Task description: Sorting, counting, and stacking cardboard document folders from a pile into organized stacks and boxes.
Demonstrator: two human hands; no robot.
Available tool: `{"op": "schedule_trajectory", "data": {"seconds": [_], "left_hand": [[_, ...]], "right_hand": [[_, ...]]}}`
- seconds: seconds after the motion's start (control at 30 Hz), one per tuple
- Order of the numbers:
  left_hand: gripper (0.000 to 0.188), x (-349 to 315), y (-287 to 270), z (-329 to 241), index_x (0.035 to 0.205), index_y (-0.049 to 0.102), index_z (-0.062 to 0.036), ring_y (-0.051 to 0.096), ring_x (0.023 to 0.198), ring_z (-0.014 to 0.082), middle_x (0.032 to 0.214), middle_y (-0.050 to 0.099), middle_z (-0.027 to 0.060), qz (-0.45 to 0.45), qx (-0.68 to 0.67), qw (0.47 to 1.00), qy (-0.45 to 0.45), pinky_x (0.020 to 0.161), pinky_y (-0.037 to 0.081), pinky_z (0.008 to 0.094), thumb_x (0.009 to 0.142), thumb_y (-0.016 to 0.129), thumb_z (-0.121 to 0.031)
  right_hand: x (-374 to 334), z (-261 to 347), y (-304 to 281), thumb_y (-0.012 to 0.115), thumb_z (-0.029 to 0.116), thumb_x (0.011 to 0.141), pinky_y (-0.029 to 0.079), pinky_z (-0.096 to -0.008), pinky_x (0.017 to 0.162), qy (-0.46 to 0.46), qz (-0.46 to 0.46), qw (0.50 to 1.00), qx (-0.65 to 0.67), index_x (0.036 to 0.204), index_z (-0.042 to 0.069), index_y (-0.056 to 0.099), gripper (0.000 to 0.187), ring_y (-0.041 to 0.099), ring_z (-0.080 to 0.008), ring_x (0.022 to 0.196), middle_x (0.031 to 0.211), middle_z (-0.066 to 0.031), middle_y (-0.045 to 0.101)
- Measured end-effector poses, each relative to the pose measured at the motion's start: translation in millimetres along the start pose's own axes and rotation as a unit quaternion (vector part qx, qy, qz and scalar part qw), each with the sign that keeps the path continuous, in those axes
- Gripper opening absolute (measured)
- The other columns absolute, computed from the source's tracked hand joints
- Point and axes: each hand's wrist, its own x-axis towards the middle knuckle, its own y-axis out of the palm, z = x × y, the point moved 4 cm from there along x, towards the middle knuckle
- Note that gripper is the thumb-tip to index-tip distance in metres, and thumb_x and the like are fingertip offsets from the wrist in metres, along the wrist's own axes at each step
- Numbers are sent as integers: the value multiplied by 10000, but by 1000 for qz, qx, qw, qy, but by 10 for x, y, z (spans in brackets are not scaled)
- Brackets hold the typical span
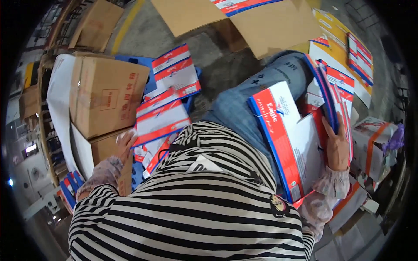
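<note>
My right hand (338, 147) grips the lower end of an upright, thin flat carton (323, 87) with a blue edge. Against my jeans leans another carton blank (278, 139), red and white with a blue border, just left of that hand. On the left, my left hand (126, 144) has its fingers extended, touching the edge of a pile of similar carton blanks (164, 118). The fingertips partly overlap the pile's border, and I cannot see a firm hold there.
Brown cardboard boxes (106, 98) stand at the left, beside a blue plastic pallet (147, 65). Open brown cardboard (274, 30) lies ahead. Far right, more cartons (360, 58) rest on a yellow sheet (333, 32). A white box with orange tape (370, 145) sits at the right.
</note>
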Motion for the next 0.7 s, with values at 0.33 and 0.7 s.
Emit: {"op": "schedule_trajectory", "data": {"seconds": [0.33, 0.7], "left_hand": [[662, 1482, 1337, -208, 1215, 508, -1, 624, 967, 275, 1059, 636, 152, 211, -642, 604, -422, 807, 526, 390, 814, 621, -515], [869, 3332, 1782, -585, 1433, 135, -186, 342, 1280, 386, 1439, 192, 212, -70, -833, 245, -491, 878, 382, 679, 804, 627, -528]], "right_hand": [[-74, -1, 95, 435, -58, 840, 564, -354, 600, 36, 16, 999, -22, 1188, 202, 615, 470, 661, -314, 873, 1407, -136, 391], [47, 42, 111, 493, -134, 745, 570, -376, 616, 44, 41, 998, -29, 1205, 220, 598, 590, 655, -330, 876, 1416, -132, 372]]}}
